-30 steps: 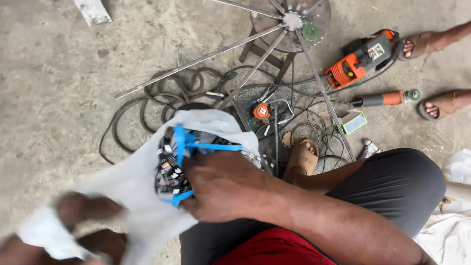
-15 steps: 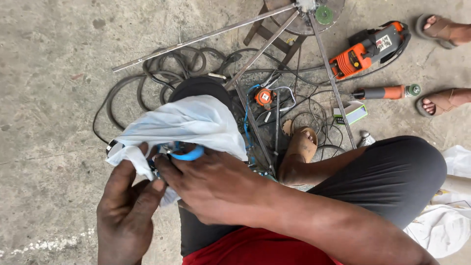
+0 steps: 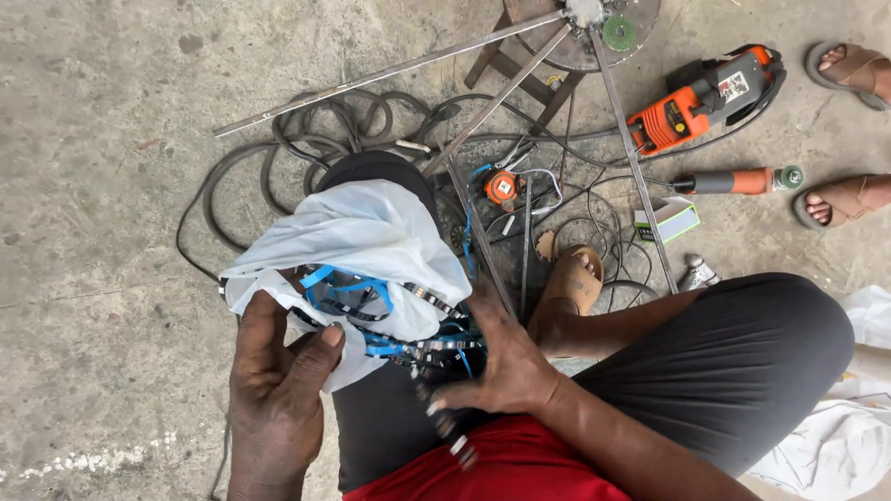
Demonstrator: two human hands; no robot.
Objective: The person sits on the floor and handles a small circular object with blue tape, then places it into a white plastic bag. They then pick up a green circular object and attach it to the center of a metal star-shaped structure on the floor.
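Head view: half a second ago both hands were bunched together at the mouth of the thin white plastic bag [image 3: 357, 241]; now they have parted. The left hand [image 3: 278, 385] has dropped to seven o'clock of the bag, its grip clenched on the bag's lower edge between thumb and fingers. The right hand [image 3: 506, 366] has slid to five o'clock of the bag, fingers spread, its grip pinching a black segmented strip [image 3: 436, 417] that trails down over the red shirt. The bag rests on the person's dark-trousered knee near frame centre, its mouth open toward the person, showing a tangle of bright blue bands [image 3: 348, 288] and more black strip.

Packages and labels: at two o'clock of the bag, well apart, lies a small white box with a green edge [image 3: 668, 221] on the concrete floor [image 3: 102, 167]. At one o'clock, farther off, an orange and black power tool [image 3: 701, 97] carries a small white rectangular label near its rear end. Just beside the bag at one o'clock sits a small round orange tape measure [image 3: 501, 187] with a pale square label on its face, among black cables.
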